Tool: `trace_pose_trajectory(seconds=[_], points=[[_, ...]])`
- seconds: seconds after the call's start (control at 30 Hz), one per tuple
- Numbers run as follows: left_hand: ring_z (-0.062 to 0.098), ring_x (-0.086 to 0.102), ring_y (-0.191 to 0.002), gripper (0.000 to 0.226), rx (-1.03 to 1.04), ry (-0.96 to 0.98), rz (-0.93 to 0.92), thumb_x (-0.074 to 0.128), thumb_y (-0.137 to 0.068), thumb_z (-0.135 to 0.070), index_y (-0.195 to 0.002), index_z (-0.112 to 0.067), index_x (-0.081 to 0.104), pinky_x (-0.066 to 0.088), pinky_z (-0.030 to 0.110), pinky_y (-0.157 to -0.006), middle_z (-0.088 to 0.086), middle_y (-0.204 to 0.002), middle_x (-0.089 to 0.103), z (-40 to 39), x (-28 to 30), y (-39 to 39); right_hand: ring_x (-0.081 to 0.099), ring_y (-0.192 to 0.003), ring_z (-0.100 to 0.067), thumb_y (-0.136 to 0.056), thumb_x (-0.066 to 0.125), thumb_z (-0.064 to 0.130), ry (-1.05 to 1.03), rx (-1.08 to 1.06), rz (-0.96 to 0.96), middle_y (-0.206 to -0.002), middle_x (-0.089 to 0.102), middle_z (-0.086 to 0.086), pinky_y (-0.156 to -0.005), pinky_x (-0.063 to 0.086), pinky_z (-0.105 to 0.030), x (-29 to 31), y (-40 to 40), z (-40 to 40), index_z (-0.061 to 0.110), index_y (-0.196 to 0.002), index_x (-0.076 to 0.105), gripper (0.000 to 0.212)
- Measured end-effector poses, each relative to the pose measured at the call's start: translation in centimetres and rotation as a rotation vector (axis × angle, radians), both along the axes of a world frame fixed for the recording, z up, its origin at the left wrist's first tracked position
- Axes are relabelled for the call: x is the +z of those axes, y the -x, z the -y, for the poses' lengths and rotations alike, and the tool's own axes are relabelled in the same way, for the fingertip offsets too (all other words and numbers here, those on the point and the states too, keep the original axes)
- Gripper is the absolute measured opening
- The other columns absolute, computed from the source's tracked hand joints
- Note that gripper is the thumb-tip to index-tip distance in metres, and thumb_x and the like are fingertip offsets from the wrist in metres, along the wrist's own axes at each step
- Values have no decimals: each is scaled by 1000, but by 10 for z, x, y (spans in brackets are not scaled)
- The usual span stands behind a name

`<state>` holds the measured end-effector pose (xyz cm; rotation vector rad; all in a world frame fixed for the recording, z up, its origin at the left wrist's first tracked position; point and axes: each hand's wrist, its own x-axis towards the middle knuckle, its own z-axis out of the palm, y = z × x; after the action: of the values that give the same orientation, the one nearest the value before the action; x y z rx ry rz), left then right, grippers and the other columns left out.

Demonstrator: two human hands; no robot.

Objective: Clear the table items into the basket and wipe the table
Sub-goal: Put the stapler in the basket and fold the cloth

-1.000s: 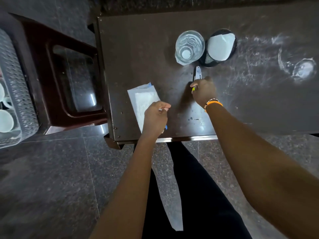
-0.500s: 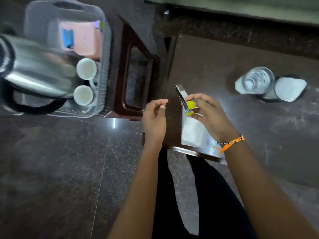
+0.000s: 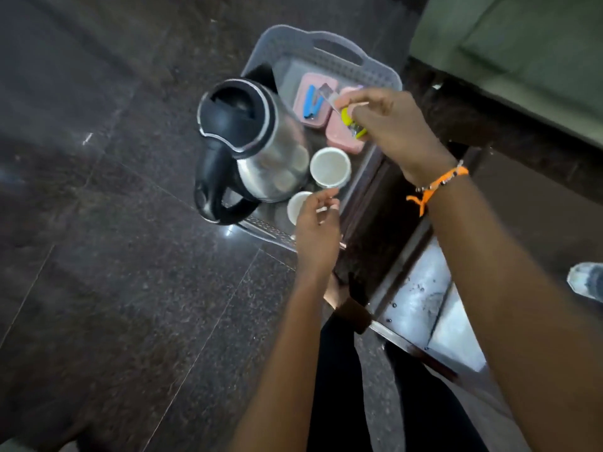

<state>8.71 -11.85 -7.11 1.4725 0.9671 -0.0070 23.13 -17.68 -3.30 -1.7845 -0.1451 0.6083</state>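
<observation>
My right hand (image 3: 391, 125) holds a small metal cutter with a yellow-green grip (image 3: 347, 117) over the grey plastic basket (image 3: 326, 40), above a pink box (image 3: 342, 138). My left hand (image 3: 318, 223) hovers with loosely curled fingers over the basket's near edge, holding nothing. Inside the basket stand a steel kettle with a black lid and handle (image 3: 254, 141), two white cups (image 3: 329, 166) and another pink box with a blue stapler (image 3: 311, 102) on it. The dark table's edge (image 3: 421, 295) shows at lower right.
The basket sits on the dark polished floor beside a brown stool (image 3: 385, 203). A glass (image 3: 587, 282) stands on the table at the far right edge of view. My dark-trousered legs are below.
My right hand lifted the cutter off the table and carried it left over the basket. My left hand let go of the white cloth and moved left too; the view swung towards the basket.
</observation>
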Motion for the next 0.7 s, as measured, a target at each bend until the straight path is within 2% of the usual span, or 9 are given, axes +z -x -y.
trace_pose_trajectory(seconds=[0.1, 0.17, 0.23, 0.33, 0.43, 0.5, 0.53, 0.6, 0.7], points=[[2, 54, -76, 16, -23, 32, 5, 54, -91, -10, -102, -16, 64, 44, 14, -72, -9, -86, 60, -15, -2, -12, 53, -53, 13, -91, 53, 10, 104, 103, 59, -75, 60, 10, -55, 42, -3, -7, -36, -44, 4, -108, 68, 24], [-2, 51, -71, 17, -23, 57, -3, 54, -91, -10, -104, -14, 64, 43, 13, -71, -7, -87, 60, -23, -4, -19, 55, -64, 5, -91, 55, 17, 166, 173, 63, -84, 62, 2, -56, 43, -5, -18, -52, -69, 4, -107, 69, 25], [0, 50, -69, 18, -22, 88, -6, 53, -91, -8, -105, -13, 64, 42, 15, -70, -7, -84, 59, -28, -7, -23, 52, -71, -9, -92, 55, 20, 181, 194, 17, -80, 59, -2, -58, 45, -12, -29, -63, -91, 2, -102, 67, 24], [2, 47, -65, 18, -36, 104, -14, 53, -91, -7, -104, -12, 64, 39, 13, -64, -8, -80, 57, -33, -10, -27, 51, -75, -13, -91, 54, 17, 190, 215, -32, -76, 56, -1, -59, 47, -16, -41, -74, -116, 3, -104, 66, 22], [1, 48, -66, 18, -67, 77, -23, 52, -91, -7, -103, -12, 64, 38, 2, -61, -12, -78, 55, -33, -12, -27, 55, -83, -23, -89, 58, 15, 223, 240, -34, -87, 61, -12, -70, 50, -28, -51, -80, -131, 7, -101, 66, 17], [2, 48, -66, 18, -80, 81, -26, 51, -91, -7, -101, -15, 64, 37, 1, -60, -11, -79, 55, -34, -13, -26, 61, -88, -26, -89, 58, 18, 331, 304, -13, -100, 66, -18, -84, 51, -31, -56, -84, -137, 2, -108, 66, 26], [2, 47, -67, 18, -82, 89, -24, 51, -91, -7, -100, -16, 64, 38, 1, -60, -10, -80, 55, -35, -14, -26, 60, -81, -21, -90, 56, 18, 395, 349, -2, -95, 66, -17, -81, 50, -28, -57, -86, -138, -2, -109, 65, 29], [3, 47, -68, 19, -80, 96, -14, 51, -91, -7, -99, -18, 64, 39, 3, -61, -11, -80, 56, -36, -13, -27, 44, -60, -10, -90, 52, 12, 453, 369, 26, -70, 56, -10, -62, 41, -20, -56, -87, -138, -7, -103, 66, 27], [6, 48, -71, 19, -58, 87, -10, 52, -90, -7, -100, -16, 65, 40, 10, -67, -9, -84, 58, -36, -13, -28, 51, -61, -7, -90, 46, 1, 331, 204, -60, -72, 57, -5, -64, 45, -15, -45, -81, -127, -3, -107, 66, 27]])
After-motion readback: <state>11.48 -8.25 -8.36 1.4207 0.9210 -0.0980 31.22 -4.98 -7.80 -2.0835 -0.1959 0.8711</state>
